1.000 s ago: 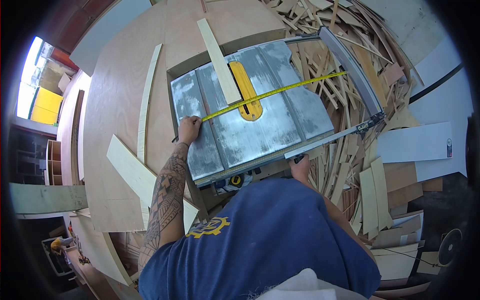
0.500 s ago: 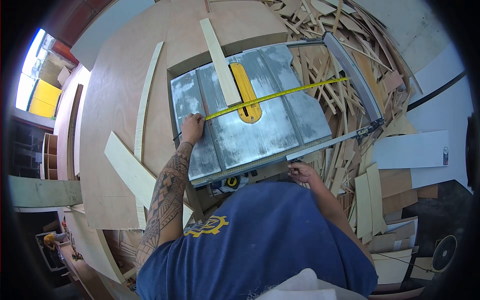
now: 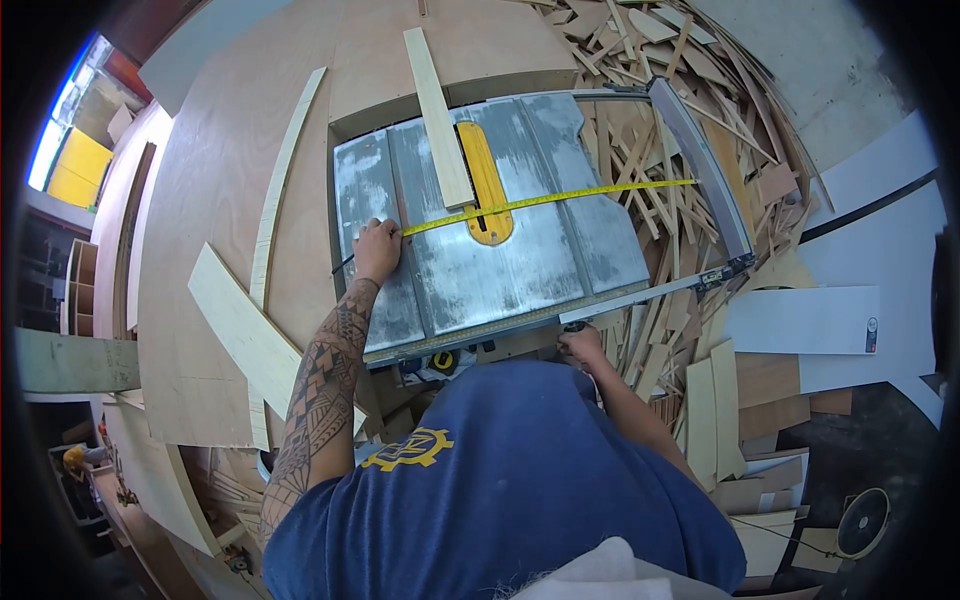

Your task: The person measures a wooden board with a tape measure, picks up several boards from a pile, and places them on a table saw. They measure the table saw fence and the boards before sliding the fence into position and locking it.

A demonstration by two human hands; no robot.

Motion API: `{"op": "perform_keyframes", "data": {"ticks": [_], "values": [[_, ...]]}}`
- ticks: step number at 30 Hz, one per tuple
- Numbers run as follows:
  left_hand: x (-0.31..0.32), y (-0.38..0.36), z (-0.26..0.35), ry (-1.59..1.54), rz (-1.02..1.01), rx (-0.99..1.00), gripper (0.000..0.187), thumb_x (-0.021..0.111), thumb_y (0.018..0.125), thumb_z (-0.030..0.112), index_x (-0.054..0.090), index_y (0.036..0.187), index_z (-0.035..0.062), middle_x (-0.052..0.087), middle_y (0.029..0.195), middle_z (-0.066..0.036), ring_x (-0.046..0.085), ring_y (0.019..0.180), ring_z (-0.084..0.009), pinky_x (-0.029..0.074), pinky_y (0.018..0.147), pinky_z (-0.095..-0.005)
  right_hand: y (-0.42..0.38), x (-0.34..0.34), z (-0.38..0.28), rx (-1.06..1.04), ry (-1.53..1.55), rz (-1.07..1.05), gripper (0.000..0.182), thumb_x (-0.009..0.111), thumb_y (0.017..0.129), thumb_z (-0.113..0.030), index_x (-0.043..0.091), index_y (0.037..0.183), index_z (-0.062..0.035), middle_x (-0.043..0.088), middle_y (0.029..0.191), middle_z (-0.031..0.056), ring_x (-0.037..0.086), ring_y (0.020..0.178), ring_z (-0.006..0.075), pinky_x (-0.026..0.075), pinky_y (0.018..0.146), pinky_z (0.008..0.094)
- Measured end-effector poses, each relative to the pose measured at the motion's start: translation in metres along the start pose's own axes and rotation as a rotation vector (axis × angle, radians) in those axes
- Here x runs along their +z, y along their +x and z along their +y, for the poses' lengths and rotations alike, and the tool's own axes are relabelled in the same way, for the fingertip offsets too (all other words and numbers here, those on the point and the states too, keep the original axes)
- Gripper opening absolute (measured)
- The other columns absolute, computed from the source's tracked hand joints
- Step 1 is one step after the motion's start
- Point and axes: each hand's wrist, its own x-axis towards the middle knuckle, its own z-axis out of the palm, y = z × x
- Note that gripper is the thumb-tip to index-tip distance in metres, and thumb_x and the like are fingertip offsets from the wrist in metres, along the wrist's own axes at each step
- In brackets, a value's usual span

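My left hand (image 3: 377,248) is closed on one end of a yellow tape measure (image 3: 540,200) at the left part of the table saw's metal top (image 3: 520,265). The blade stretches across the top to the saw's rip fence (image 3: 705,170) on the right. Beneath it lies the yellow throat plate (image 3: 487,190) with its dark slot. A pale wood strip (image 3: 438,130) rests lengthwise beside that plate. At the front rail (image 3: 600,300), my right hand (image 3: 582,346) is curled around a black knob (image 3: 574,327), partly hidden by the fingers.
A large plywood surface (image 3: 220,200) surrounds the saw at left and back, carrying a long thin strip (image 3: 283,180) and a wider board (image 3: 240,310). Heaped wood offcuts (image 3: 650,150) fill the right side. White panels (image 3: 800,320) lie farther right, near a round fan (image 3: 863,523).
My right hand has moved up to the front rail and closed around the black knob. My left hand keeps holding the tape measure across the saw. The view has shifted slightly.
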Motion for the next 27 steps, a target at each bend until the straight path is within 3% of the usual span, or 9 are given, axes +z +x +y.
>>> {"op": "perform_keyframes", "data": {"ticks": [4,7,11,14,16,17,19,22,27], "values": [[0.000,-0.005,0.013,0.051,0.012,-0.015,0.023,0.062,0.099,0.032,0.074,0.107,0.0144,0.067,0.115,-0.010,0.063,0.114,-0.0346,0.050,0.094,-0.0568,-0.006,-0.020,-0.011,0.286,0.551,-0.429,0.016,0.075,0.091,-0.006,0.067,0.078,-0.0074,0.060,0.068,0.0009,0.060,0.061,0.0129,0.060,0.082,0.0377],[0.001,-0.004,0.019,0.067,0.012,-0.041,0.022,0.064,0.098,0.030,0.074,0.108,0.0137,0.067,0.114,-0.012,0.063,0.115,-0.0367,0.050,0.094,-0.0567,-0.003,-0.024,-0.017,0.405,0.700,-0.550,0.014,0.076,0.090,-0.007,0.065,0.081,-0.0098,0.049,0.059,-0.0038,0.046,0.051,0.0110,0.059,0.091,0.0419],[-0.002,-0.004,0.020,0.071,0.000,-0.061,0.021,0.064,0.098,0.030,0.073,0.107,0.0131,0.067,0.115,-0.013,0.063,0.115,-0.0370,0.050,0.094,-0.0568,-0.001,-0.026,-0.020,0.432,0.738,-0.655,0.018,0.077,0.090,-0.008,0.062,0.081,-0.0109,0.050,0.061,-0.0039,0.045,0.051,0.0103,0.056,0.097,0.0409],[0.003,-0.004,0.014,0.044,0.000,-0.061,0.021,0.064,0.097,0.030,0.073,0.106,0.0131,0.068,0.113,-0.013,0.063,0.113,-0.0374,0.051,0.093,-0.0566,-0.015,-0.016,-0.026,0.425,0.707,-0.523,0.013,0.077,0.090,-0.014,0.066,0.088,-0.0080,0.058,0.066,-0.0019,0.054,0.057,0.0102,0.058,0.089,0.0397],[0.005,-0.002,0.014,0.026,0.008,-0.065,0.021,0.065,0.097,0.030,0.073,0.105,0.0131,0.068,0.113,-0.013,0.064,0.112,-0.0377,0.051,0.093,-0.0564,-0.030,-0.004,-0.032,0.154,0.160,-0.010,0.027,0.081,0.084,-0.022,0.069,0.097,-0.0016,0.069,0.076,0.0062,0.068,0.071,0.0188,0.057,0.082,0.0404],[0.005,-0.003,0.016,0.032,0.014,-0.047,0.020,0.065,0.097,0.030,0.074,0.104,0.0134,0.068,0.112,-0.013,0.064,0.111,-0.0379,0.051,0.093,-0.0563,-0.031,0.003,-0.032,0.156,0.160,-0.009,0.027,0.081,0.084,-0.022,0.069,0.097,-0.0016,0.069,0.076,0.0062,0.068,0.071,0.0188,0.057,0.082,0.0404],[0.004,-0.003,0.024,0.039,0.016,-0.026,0.020,0.065,0.097,0.030,0.074,0.104,0.0137,0.068,0.111,-0.013,0.064,0.110,-0.0382,0.051,0.093,-0.0562,-0.028,0.016,-0.028,-0.065,-0.024,0.263,0.048,0.084,0.075,-0.027,0.070,0.107,0.0056,0.075,0.090,0.0186,0.075,0.088,0.0315,0.057,0.079,0.0426],[0.006,-0.001,0.036,-0.019,-0.001,0.001,0.019,0.065,0.097,0.030,0.074,0.104,0.0141,0.068,0.111,-0.013,0.064,0.111,-0.0379,0.052,0.092,-0.0566,-0.034,0.008,-0.044,-0.023,-0.167,0.234,0.053,0.083,0.072,-0.027,0.070,0.109,0.0083,0.075,0.097,0.0261,0.074,0.093,0.0402,0.056,0.084,0.0438],[0.024,0.005,0.021,-0.004,0.012,0.055,0.020,0.063,0.097,0.030,0.075,0.104,0.0155,0.068,0.108,-0.014,0.065,0.107,-0.0380,0.051,0.090,-0.0570,-0.039,-0.006,-0.063,-0.066,-0.291,0.127,0.052,0.081,0.072,-0.026,0.070,0.110,0.0087,0.075,0.100,0.0280,0.073,0.094,0.0416,0.056,0.085,0.0445]]}}
